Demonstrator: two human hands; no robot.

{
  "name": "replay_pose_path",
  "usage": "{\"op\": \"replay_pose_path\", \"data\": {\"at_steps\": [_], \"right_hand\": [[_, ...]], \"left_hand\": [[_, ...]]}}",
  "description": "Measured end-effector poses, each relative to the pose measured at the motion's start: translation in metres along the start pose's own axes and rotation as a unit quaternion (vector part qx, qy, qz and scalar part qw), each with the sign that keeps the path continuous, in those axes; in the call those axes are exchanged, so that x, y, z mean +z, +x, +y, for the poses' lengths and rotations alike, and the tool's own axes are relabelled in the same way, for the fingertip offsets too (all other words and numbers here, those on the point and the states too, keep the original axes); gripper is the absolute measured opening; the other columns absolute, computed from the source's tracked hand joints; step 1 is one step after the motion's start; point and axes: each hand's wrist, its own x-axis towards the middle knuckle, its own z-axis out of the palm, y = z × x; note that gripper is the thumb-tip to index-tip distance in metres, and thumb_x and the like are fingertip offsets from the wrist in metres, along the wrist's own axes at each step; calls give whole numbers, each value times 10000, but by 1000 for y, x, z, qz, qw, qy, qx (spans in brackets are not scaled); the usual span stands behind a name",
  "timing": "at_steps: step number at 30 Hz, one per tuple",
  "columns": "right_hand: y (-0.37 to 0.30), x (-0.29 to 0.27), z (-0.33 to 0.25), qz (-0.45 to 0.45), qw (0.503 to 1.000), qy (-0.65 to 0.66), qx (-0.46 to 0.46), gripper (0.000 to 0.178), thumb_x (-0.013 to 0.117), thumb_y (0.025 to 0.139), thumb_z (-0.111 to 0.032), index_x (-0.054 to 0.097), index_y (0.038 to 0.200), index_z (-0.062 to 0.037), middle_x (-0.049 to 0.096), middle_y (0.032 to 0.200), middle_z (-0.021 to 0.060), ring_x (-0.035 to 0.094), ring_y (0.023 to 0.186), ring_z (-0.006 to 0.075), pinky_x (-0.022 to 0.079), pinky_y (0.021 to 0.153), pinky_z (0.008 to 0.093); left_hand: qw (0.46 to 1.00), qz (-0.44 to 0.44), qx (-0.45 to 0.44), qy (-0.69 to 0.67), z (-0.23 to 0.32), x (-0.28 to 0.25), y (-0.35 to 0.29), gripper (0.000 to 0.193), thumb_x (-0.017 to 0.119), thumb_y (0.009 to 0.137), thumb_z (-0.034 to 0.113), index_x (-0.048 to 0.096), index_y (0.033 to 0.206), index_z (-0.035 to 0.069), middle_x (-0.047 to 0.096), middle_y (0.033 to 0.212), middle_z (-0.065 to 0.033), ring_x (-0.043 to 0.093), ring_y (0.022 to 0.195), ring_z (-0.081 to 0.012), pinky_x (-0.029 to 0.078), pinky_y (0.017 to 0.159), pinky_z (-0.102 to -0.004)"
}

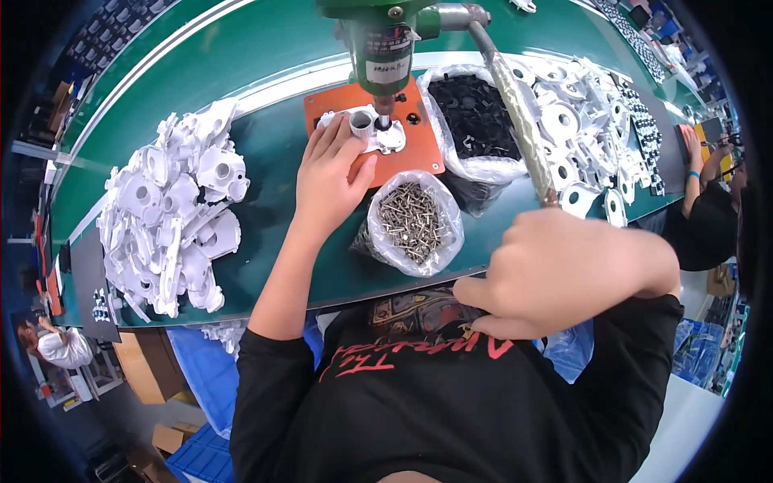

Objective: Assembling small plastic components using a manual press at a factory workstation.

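Note:
My left hand [330, 173] is closed around the near left side of a white plastic part [391, 138] with a round socket. That part lies on an orange base plate [419, 149], beneath the spindle [384, 109] of a green hand press [380, 56]. At the right, my right hand [555, 274] is curled where the lower end of the press lever [523, 121] runs into it; the hand hides the lever's tip. A tiny brass-coloured spot shows by the thumb, too small to name. Just nearer than the plate stands a clear bag of small metal screws [411, 221].
White plastic parts [169, 209] are heaped at the left. A bag of black plastic pieces [475, 117] stands right of the press, before another heap of white parts [564, 121]. Blue crates [205, 455] and cardboard boxes [145, 366] sit below the green table. Other people work at both sides.

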Motion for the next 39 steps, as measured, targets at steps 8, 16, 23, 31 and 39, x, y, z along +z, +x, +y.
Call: {"op": "replay_pose_path", "data": {"at_steps": [8,16,23,31,39], "right_hand": [[-37,-160,112,-192,896,382,-120,409,609,893,-316,593,1120,24,655,998,106,630,943,202,494,781,246],[47,-94,121,541,608,573,98,374,490,948,-357,570,1136,-43,650,972,81,612,911,180,480,808,302],[-52,-22,120,450,783,368,219,389,548,928,-284,543,1199,-5,627,1081,100,596,994,189,460,883,296],[-158,135,71,219,785,-72,575,784,771,679,-206,405,1367,-124,399,1391,175,412,1246,370,344,1037,410],[-158,205,80,338,737,-61,583,851,709,684,7,319,1429,-122,322,1462,181,319,1333,367,264,1089,420]], "left_hand": [[997,-2,49,60,-43,42,17,571,663,777,186,468,1282,4,535,1240,-232,502,1138,-436,393,993,-485],[995,-52,-83,-6,-6,-5,-5,600,648,807,234,406,1298,-11,559,1218,-207,487,1175,-395,371,1013,-442],[988,-120,-87,-44,-33,-15,20,549,630,783,291,434,1253,85,519,1152,-107,457,1195,-297,274,1049,-454],[965,-238,-108,37,0,-68,69,432,670,732,354,565,1048,79,641,927,-134,608,871,-332,478,771,-397],[991,83,-106,0,-76,-69,74,367,656,826,248,534,1114,56,603,964,-189,600,875,-340,494,759,-409]]}}
